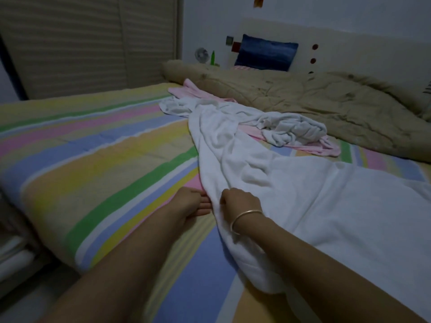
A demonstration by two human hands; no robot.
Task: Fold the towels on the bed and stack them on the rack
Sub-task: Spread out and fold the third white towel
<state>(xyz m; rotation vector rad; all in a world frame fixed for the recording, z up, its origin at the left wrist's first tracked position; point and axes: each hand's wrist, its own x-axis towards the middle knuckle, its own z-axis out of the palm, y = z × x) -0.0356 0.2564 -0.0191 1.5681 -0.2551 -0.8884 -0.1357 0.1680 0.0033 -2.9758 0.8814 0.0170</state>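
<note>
A large white towel lies rumpled across the striped bed, stretching from the near right up to the middle. My right hand, with a gold bangle at the wrist, is closed on the towel's left edge. My left hand lies just left of that edge, fingers touching or slipped under the fold; whether it grips the cloth is unclear. Farther back a second crumpled white towel rests on a pink towel. The pink cloth also shows behind them.
A tan quilt is bunched along the far side of the bed, with a blue pillow against the headboard. A small fan and a green bottle stand behind. A wardrobe fills the left. A rack edge shows low left.
</note>
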